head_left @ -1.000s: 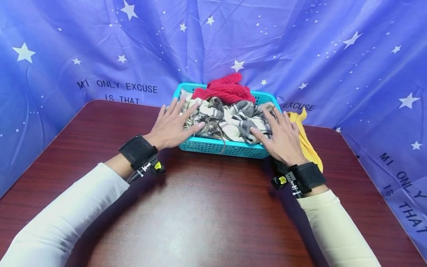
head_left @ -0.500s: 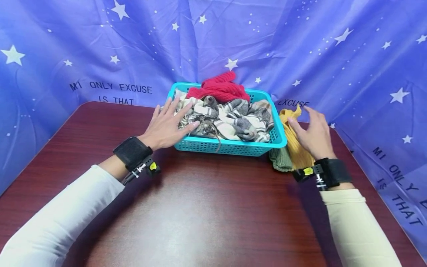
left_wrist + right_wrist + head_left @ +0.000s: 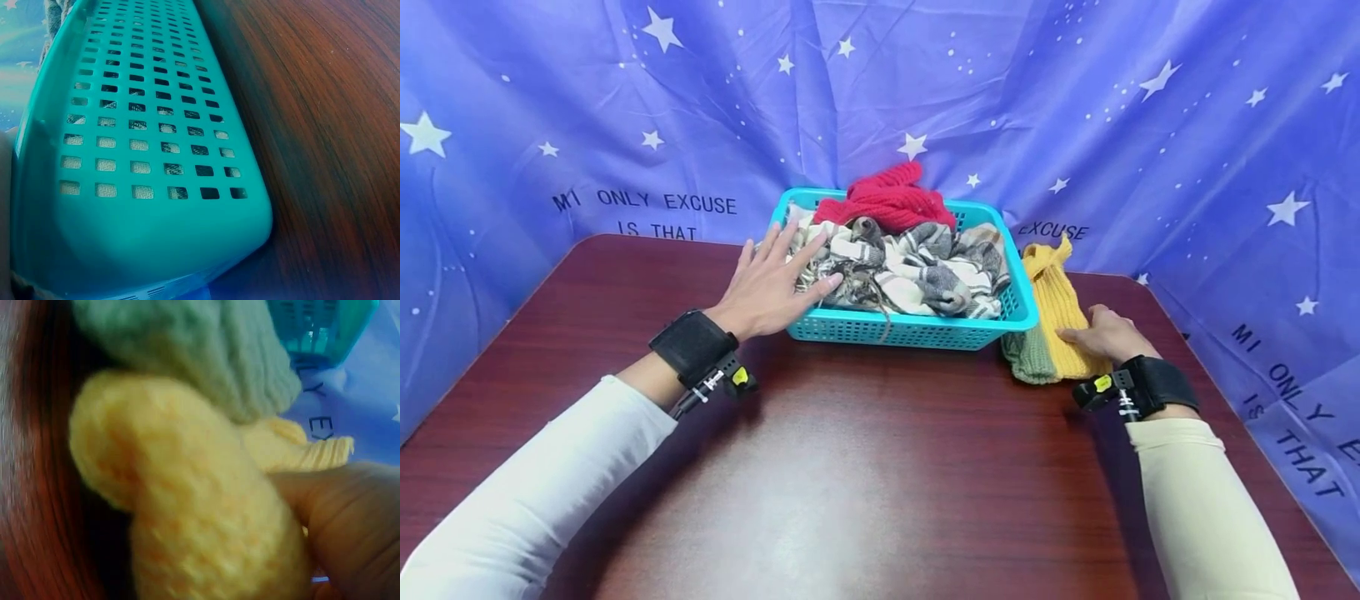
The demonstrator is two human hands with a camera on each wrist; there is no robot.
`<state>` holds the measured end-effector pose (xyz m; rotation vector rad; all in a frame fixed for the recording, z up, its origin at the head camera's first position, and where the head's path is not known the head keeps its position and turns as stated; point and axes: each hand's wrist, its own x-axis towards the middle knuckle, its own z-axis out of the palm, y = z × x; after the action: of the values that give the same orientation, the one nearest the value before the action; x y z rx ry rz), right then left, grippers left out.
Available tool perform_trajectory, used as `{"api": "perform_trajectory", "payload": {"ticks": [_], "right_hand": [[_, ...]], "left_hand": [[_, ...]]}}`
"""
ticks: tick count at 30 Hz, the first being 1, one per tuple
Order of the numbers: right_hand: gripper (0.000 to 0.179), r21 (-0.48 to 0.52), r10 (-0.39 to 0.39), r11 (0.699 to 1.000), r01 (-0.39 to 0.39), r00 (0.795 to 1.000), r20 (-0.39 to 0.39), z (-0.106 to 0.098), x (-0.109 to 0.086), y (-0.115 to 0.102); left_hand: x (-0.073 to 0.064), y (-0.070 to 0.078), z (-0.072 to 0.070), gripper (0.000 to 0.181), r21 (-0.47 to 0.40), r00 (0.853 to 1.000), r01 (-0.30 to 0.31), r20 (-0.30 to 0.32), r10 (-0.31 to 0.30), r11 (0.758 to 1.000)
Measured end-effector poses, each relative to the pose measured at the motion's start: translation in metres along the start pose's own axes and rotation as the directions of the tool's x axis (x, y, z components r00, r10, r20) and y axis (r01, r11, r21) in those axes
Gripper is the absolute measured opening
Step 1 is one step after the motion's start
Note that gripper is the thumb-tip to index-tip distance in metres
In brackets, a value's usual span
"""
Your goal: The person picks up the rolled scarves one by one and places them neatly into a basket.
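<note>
From the head view we see the left hand (image 3: 763,287) spread straight-fingered at the teal basket (image 3: 917,333), and the right hand (image 3: 1111,335), fingertips hidden, pinching the yellow knit (image 3: 1057,304) beside that basket; the left wrist view crops its hand, the right blurs the knit.

Across the far side a blue-purple curtain (image 3: 880,92) is hanging in folds, white stars (image 3: 913,147) are dotting it, black lettering (image 3: 700,203) is running left and right! Red knitwear (image 3: 887,204) is sitting bunched far middle, green knitwear (image 3: 1030,358) is lying towards the right, the reddish-brown tabletop (image 3: 850,467) is gleaming nearby.
</note>
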<state>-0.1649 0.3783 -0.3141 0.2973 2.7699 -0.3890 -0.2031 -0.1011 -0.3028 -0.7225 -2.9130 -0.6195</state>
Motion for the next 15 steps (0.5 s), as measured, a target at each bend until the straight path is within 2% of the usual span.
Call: {"api": "perform_trajectory", "payload": {"ticks": [3,6,10,12,15], "right_hand": [[0.082,-0.044,-0.038,0.998,0.04,0.999,0.03,0.0,0.002,0.003],[0.061,-0.039,-0.055,0.998,0.056,0.998,0.021,0.001,0.002,0.006],[0.04,-0.016,-0.055,0.998,0.054,0.997,-0.056,-0.004,-0.005,0.013],[0.038,-0.009,-0.069,0.998,0.069,0.991,-0.11,-0.009,-0.01,0.018],[0.038,-0.023,-0.093,0.996,0.09,0.973,-0.213,-0.023,-0.022,0.023]], "left_hand": [[-0.002,-0.001,-0.001,0.077,0.003,1.0,0.002,-0.005,-0.002,1.0],[-0.002,-0.001,-0.002,0.077,0.006,1.0,0.002,-0.011,-0.002,1.0],[-0.001,0.0,-0.001,0.076,0.003,1.0,0.005,-0.015,-0.005,1.0],[-0.001,0.001,-0.001,0.076,-0.005,1.0,0.01,-0.025,-0.01,1.0],[-0.002,0.003,0.0,0.077,-0.015,0.999,0.014,-0.045,-0.014,1.0]]}}
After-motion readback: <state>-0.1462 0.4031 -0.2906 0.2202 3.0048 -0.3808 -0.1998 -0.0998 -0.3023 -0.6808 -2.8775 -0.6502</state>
